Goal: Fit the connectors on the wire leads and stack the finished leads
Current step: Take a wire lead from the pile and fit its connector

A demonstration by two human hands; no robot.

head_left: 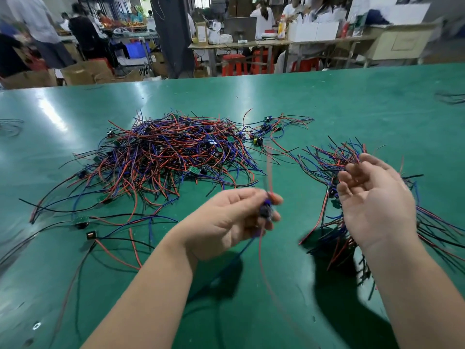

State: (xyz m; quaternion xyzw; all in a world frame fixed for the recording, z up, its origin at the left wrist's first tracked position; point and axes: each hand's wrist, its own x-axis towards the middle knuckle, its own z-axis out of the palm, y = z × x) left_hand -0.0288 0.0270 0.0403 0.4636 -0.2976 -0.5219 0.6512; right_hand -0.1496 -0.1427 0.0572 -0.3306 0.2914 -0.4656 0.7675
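Observation:
My left hand [226, 220] is shut on one wire lead [266, 210], a small dark connector with red and blue wires that blur above and hang below the fingers. My right hand [375, 197] hovers palm-up and open, fingers apart, holding nothing, just above a stack of leads [327, 162] lying on the right of the green table [251, 298]. A large tangled heap of red, blue and black leads [171, 152] with small green boards spreads across the middle left of the table, beyond my left hand.
A few loose leads with small boards [83, 220] lie at the left near edge of the heap. More wires [450, 98] sit at the far right edge. Behind the table are workbenches [276, 44], red stools, cardboard boxes and several people.

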